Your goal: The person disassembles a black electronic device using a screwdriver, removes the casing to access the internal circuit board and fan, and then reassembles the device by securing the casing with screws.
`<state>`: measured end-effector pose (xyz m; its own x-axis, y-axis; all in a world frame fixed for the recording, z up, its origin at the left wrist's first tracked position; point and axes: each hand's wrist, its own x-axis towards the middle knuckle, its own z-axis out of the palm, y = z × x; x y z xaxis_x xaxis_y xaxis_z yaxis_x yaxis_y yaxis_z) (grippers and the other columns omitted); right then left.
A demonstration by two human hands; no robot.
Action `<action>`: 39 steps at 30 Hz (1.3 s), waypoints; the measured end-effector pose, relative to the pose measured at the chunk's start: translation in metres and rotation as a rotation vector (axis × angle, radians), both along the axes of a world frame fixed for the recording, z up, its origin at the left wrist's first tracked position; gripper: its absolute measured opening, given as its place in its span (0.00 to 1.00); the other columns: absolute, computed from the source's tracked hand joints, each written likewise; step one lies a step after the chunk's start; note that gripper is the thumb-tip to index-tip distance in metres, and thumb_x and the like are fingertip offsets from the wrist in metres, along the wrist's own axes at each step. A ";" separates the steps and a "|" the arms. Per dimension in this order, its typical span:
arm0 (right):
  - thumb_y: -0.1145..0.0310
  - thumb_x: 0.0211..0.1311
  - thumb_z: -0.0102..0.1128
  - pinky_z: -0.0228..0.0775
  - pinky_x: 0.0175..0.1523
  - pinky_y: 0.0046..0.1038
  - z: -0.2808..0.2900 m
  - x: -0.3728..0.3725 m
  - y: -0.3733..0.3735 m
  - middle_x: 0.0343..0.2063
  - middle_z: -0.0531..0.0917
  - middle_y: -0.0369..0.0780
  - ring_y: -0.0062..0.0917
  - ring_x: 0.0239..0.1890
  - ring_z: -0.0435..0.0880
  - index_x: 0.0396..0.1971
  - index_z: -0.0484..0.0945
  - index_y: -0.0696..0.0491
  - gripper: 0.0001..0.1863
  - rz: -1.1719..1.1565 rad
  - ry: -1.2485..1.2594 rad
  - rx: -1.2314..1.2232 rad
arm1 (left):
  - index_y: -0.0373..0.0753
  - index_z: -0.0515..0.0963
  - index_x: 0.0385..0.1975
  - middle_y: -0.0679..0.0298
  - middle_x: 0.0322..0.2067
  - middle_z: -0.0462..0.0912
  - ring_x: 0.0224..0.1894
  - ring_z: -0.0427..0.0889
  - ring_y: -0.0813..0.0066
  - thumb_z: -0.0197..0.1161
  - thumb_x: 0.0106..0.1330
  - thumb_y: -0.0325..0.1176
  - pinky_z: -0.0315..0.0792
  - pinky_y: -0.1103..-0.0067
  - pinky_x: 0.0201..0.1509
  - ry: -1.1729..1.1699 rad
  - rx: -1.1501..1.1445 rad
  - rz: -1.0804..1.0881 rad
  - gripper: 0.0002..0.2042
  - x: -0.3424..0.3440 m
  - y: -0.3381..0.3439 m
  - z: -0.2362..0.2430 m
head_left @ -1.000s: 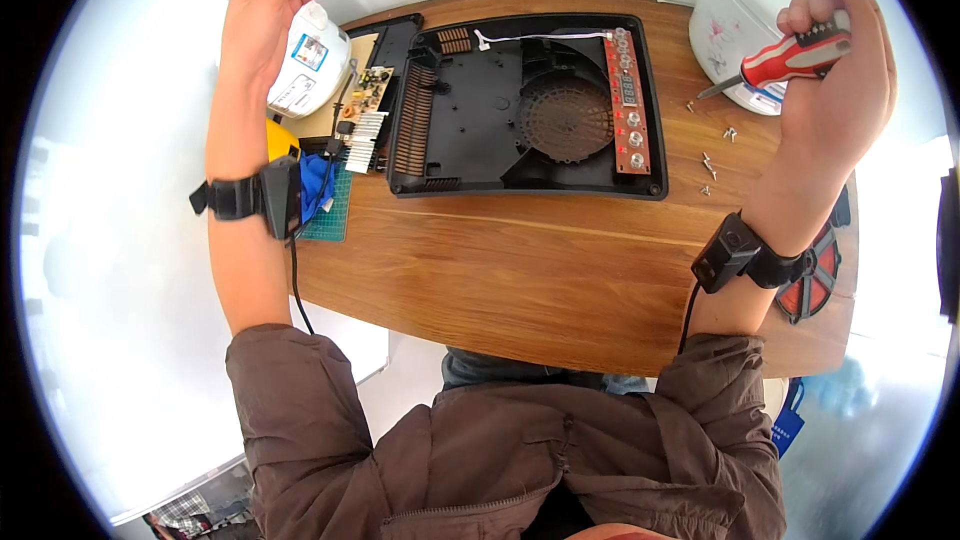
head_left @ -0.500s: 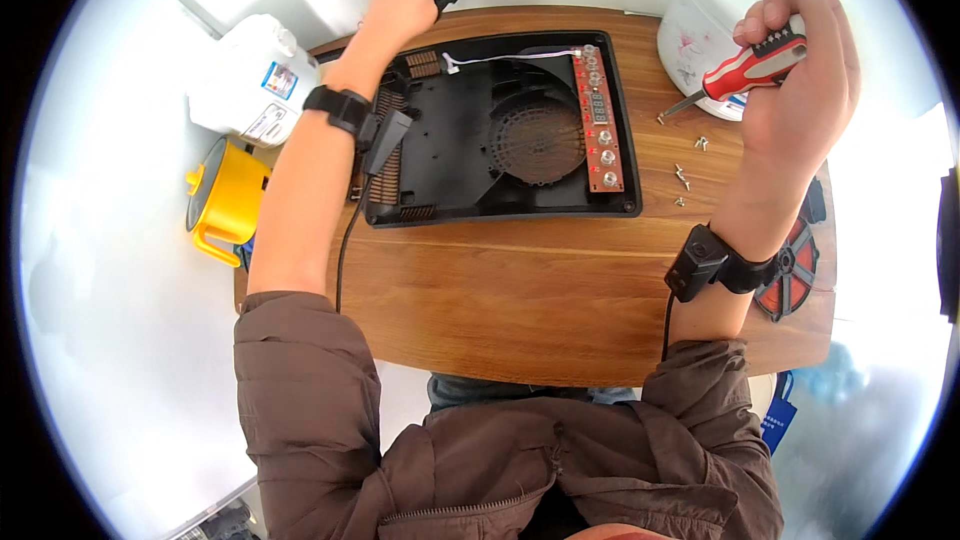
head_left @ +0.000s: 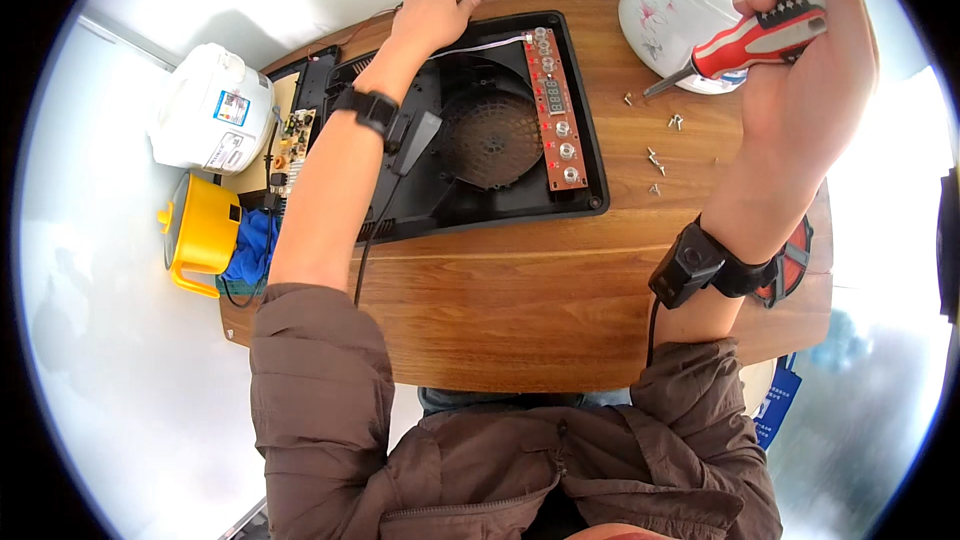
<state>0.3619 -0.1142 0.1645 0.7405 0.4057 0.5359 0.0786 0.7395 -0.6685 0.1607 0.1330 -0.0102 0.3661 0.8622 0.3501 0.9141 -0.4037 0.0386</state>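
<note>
My right hand (head_left: 815, 75), raised at the right, is closed around a red, grey and black screwdriver (head_left: 755, 40). The screwdriver's tip slants down to the left, close to a small loose screw (head_left: 629, 98). My left hand (head_left: 430, 20) is over the far edge of a black plastic casing (head_left: 430, 180); its thumb stands apart and no object shows in it, though the fingertips are partly hidden. A reddish-brown circuit board (head_left: 555, 120) with a digit display lies along the casing's right side, joined to a white cable (head_left: 470, 48). A round grille (head_left: 492, 140) is in the casing.
Several screws (head_left: 655, 160) lie right of the casing. At the left are a second circuit board (head_left: 292, 140), a white container (head_left: 215, 105), a yellow pot (head_left: 203, 225) and blue cloth (head_left: 250, 248). A white rounded container (head_left: 670, 25) stands at the far right, a red-and-black round object (head_left: 795, 265) nearer.
The black piece my left hand held no longer shows in it, and its thumb is now extended. My view has shifted, revealing the circuit board at the left. My right hand keeps the screwdriver.
</note>
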 end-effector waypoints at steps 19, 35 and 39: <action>0.62 0.68 0.65 0.68 0.29 0.20 -0.002 0.022 -0.021 0.20 0.76 0.32 0.19 0.20 0.76 0.38 0.80 0.55 0.11 0.213 -0.039 0.095 | 0.46 0.80 0.52 0.69 0.50 0.81 0.54 0.80 0.71 0.63 0.61 0.26 0.76 0.75 0.57 0.411 0.166 -0.967 0.18 0.032 -0.150 0.038; 0.63 0.70 0.63 0.67 0.28 0.19 -0.007 0.026 -0.012 0.20 0.76 0.32 0.18 0.19 0.75 0.38 0.79 0.56 0.11 0.130 -0.022 0.105 | 0.46 0.78 0.54 0.64 0.48 0.85 0.52 0.83 0.59 0.70 0.62 0.30 0.78 0.66 0.56 -0.047 0.279 -0.894 0.19 0.012 -0.113 0.117; 0.64 0.70 0.62 0.66 0.27 0.19 -0.012 0.030 0.003 0.20 0.76 0.32 0.18 0.18 0.74 0.38 0.79 0.57 0.11 0.094 0.026 0.126 | 0.37 0.74 0.55 0.54 0.49 0.81 0.53 0.80 0.51 0.68 0.63 0.23 0.76 0.65 0.55 -0.132 0.191 -0.781 0.20 0.004 -0.116 0.169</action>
<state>0.3921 -0.1114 0.1523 0.7170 0.4045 0.5678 -0.0111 0.8210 -0.5709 0.1645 0.0166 0.1589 0.7827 0.2962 0.5474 0.3585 -0.9335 -0.0076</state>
